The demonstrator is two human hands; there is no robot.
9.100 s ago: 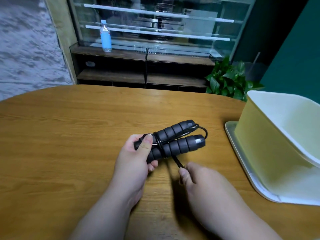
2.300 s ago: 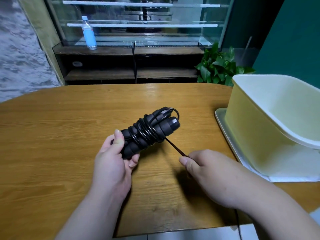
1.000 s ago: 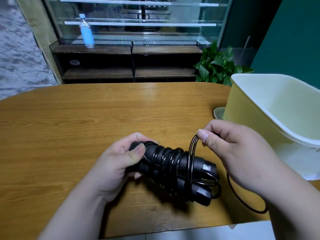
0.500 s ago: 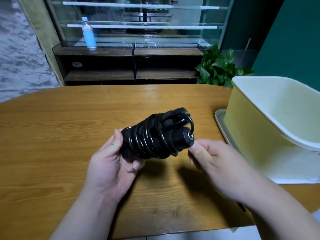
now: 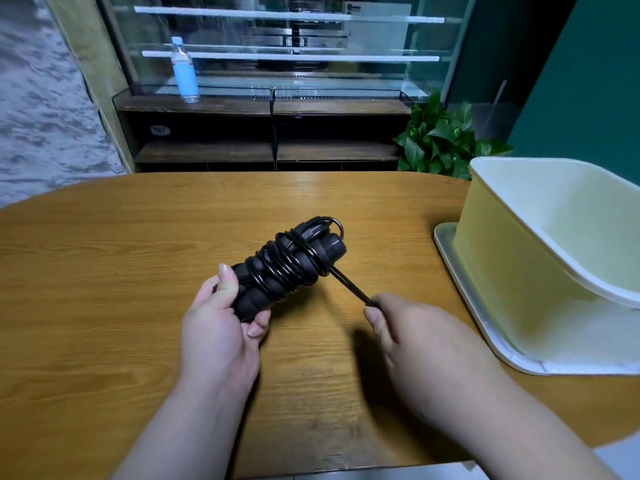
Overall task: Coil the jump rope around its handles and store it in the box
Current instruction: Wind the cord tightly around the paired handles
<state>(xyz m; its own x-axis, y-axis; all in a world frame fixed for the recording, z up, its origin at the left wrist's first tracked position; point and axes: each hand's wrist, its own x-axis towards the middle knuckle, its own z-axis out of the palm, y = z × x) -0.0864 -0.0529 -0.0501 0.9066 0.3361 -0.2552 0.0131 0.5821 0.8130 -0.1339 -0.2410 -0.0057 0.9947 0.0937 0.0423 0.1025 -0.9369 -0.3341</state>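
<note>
The black jump rope's two foam handles lie side by side above the wooden table, wound with several turns of black cord. My left hand grips the handles' near end, thumb on top. A taut stretch of cord runs from the far end of the bundle down to my right hand, which pinches it between thumb and fingers. The pale yellow box stands open at the right, tilted, resting on its white lid.
The oval wooden table spreads left and beyond the hands. Behind it are a dark shelf unit with a water bottle and a green plant. The table's near edge runs just below my forearms.
My right hand has drawn back down and to the right, pulling the cord's free stretch taut. More turns lie on the handles than 2.3 s ago. My left hand keeps its grip.
</note>
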